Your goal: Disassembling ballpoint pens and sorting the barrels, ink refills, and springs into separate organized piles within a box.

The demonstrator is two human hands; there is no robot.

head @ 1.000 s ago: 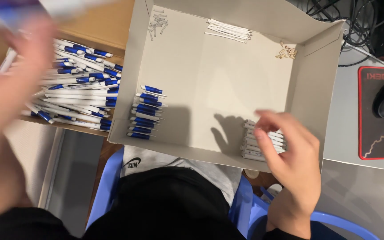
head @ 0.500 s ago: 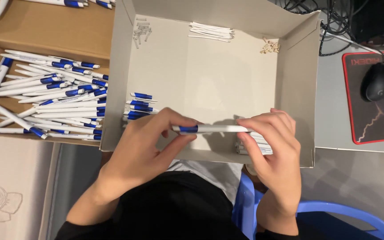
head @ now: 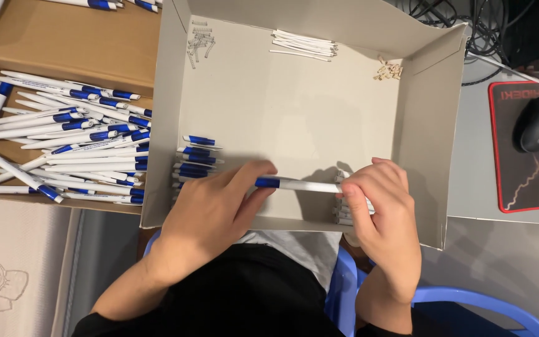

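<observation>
In the head view, the left hand (head: 216, 209) and the right hand (head: 382, 209) meet low in the frame over the near edge of a shallow grey cardboard tray (head: 294, 106), and between them they hold one slim white plastic pen with a blue grip band (head: 297, 185), lying level. The left hand's fingers are closed on the blue end; the right hand's fingers pinch the white end. A second ago the hands were apart, the left a blur at the upper left of the frame and the right resting alone on the stack at the tray's lower right; half a second ago they had already come together on the pen, and the hold has hardly shifted since, so I judge that the pen is being worked between the two hands, not merely carried. Just under the right hand lies a small stack of white pen barrels (head: 344, 212), and beside the left hand a row of short blue pen pieces (head: 196, 159). At the tray's far side sit a cluster of small metal springs (head: 198, 41), a bundle of thin white refills (head: 302, 45) and a few tiny tan parts (head: 388, 68). To the left of the frame an open brown cardboard box (head: 63, 43) holds a heap of whole white and blue pens (head: 70, 143). At the right edge, a black computer mouse (head: 536, 125) rests on a black mat with a red border (head: 531, 181) on the table (head: 506, 249).
</observation>
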